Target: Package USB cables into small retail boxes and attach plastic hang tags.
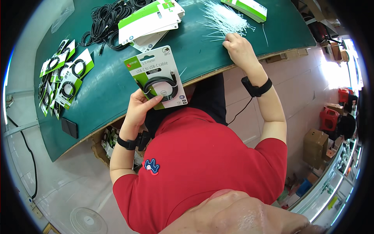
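Observation:
My left hand (139, 106) grips the lower left of a white and green cardboard packaging card (177, 91), thumb across its front. A coiled black USB cable (150, 82) lies against that card, and a thin white tie sticks out past the card's right edge. Over the table's near edge, my right hand (240, 50) is closed, its fingertips bent at the border of a loose pile of white cable ties (227, 18). Whether a tie sits between those fingertips is hidden.
On the green table (105, 85) are a stack of flat cards (150, 19), a heap of black cables (107, 21), finished carded cables (66, 87) at left, a phone (69, 128), and another card stack (249, 9). A fan (89, 220) stands below left; boxes (315, 146) are at right.

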`<action>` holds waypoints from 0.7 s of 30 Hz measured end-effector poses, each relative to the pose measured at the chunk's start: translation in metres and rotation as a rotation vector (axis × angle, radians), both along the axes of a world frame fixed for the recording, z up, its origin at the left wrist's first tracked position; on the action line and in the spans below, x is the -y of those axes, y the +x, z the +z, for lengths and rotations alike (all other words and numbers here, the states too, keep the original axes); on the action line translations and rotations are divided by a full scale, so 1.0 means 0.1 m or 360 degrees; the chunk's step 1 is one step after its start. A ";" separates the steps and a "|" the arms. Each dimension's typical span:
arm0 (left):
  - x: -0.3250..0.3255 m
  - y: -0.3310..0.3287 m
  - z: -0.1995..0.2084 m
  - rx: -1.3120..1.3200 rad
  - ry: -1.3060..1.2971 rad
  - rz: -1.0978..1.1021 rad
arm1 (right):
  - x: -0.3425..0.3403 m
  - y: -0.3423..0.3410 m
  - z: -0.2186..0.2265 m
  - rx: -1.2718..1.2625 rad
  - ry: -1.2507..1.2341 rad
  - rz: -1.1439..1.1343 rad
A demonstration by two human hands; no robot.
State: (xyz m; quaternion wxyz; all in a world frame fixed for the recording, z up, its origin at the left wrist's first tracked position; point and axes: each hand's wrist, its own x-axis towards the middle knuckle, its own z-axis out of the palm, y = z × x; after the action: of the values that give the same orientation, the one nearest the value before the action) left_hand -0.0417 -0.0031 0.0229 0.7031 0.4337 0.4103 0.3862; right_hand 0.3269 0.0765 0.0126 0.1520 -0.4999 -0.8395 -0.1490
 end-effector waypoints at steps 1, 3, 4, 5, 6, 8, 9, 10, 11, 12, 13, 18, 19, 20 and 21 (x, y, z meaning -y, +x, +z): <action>0.00 0.01 -0.01 0.0025 0.0024 -0.0022 | -0.03 0.03 0.00 -0.0022 0.0020 0.0026; 0.02 0.02 -0.03 0.0065 0.0080 -0.0059 | -0.08 0.07 -0.02 -0.0048 0.0026 0.0015; 0.02 0.01 -0.06 0.0065 0.0079 -0.0058 | -0.09 0.08 -0.02 -0.0075 0.0029 0.0001; 0.03 0.01 -0.08 0.0053 0.0112 -0.0086 | -0.09 0.09 -0.01 -0.0076 0.0028 0.0004; 0.04 0.00 -0.08 0.0041 0.0144 -0.0116 | -0.09 0.10 0.01 -0.0156 0.0017 0.0033; 0.05 -0.02 -0.10 0.0055 0.0146 -0.0118 | -0.06 0.14 0.07 -0.0236 -0.0001 0.0064; 0.06 -0.05 -0.14 0.0012 0.0161 -0.0123 | -0.03 0.17 0.12 -0.0168 -0.0097 0.0059; 0.07 -0.07 -0.16 -0.0032 0.0174 -0.0129 | 0.00 0.19 0.14 -0.0099 -0.0194 0.0054; 0.07 -0.07 -0.17 -0.0029 0.0167 -0.0130 | 0.02 0.19 0.15 -0.0097 -0.0201 0.0053; 0.07 -0.06 -0.17 -0.0003 0.0175 -0.0130 | 0.04 0.20 0.16 -0.0076 -0.0184 0.0087; 0.07 -0.06 -0.18 0.0022 0.0184 -0.0130 | 0.06 0.21 0.16 -0.0055 -0.0167 0.0121; 0.05 -0.03 -0.23 0.0058 0.0149 -0.0114 | -0.02 0.25 0.08 -0.0121 -0.0079 0.0134; 0.05 -0.02 -0.22 0.0034 0.0169 -0.0124 | -0.04 0.25 0.07 -0.0246 -0.0021 0.0184; 0.06 -0.01 -0.23 0.0036 0.0166 -0.0120 | -0.06 0.22 0.08 -0.0244 -0.0025 0.0188; 0.06 0.00 -0.23 0.0072 0.0199 -0.0119 | -0.08 0.19 0.09 -0.0495 -0.0049 0.0184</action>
State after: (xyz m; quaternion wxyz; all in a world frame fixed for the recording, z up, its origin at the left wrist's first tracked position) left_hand -0.0414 -0.0096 -0.0002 0.6977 0.4829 0.3530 0.3942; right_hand 0.3456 0.0848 0.0213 0.2807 -0.4701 -0.8354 -0.0481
